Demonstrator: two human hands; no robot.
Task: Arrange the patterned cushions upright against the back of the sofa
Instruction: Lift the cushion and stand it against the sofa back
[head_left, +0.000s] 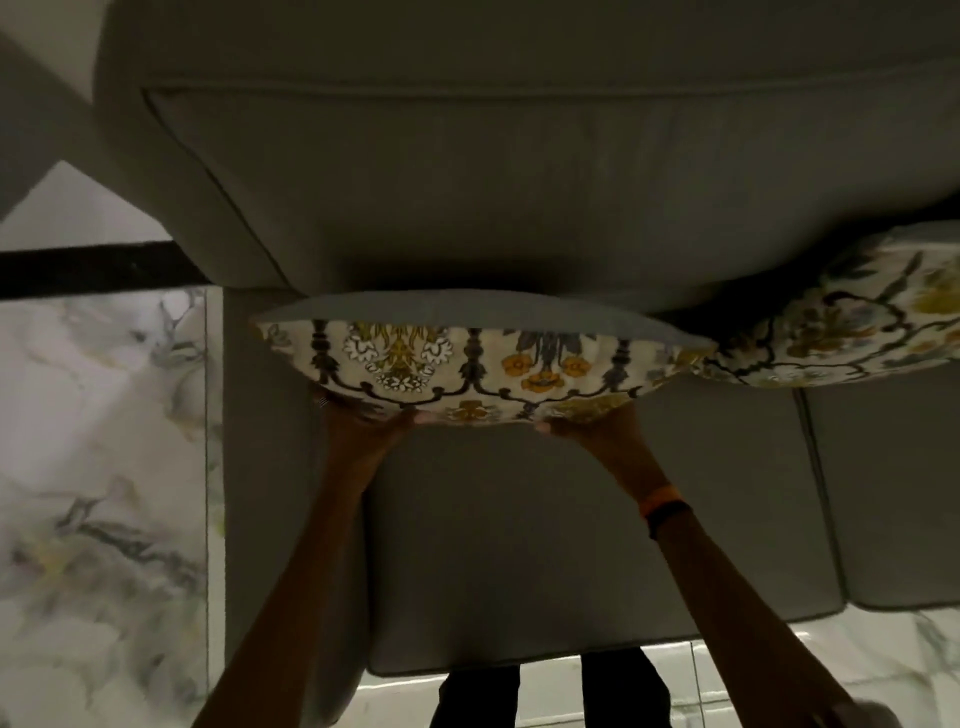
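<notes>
A second cushion (841, 322) leans just right of the cushion (467, 358) against the sofa back (467, 171); left hand (363, 426) and right hand (597, 426) grip its lower edge.

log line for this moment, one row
left hand + right hand: pressing patterned cushion | against sofa back | second cushion: adjacent, right

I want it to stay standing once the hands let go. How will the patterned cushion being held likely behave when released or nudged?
The held cushion looks plump and soft, so it probably gives under the left hand and right hand. It seems light for its size. Leaning on the sofa back, it may slump forward.
</notes>
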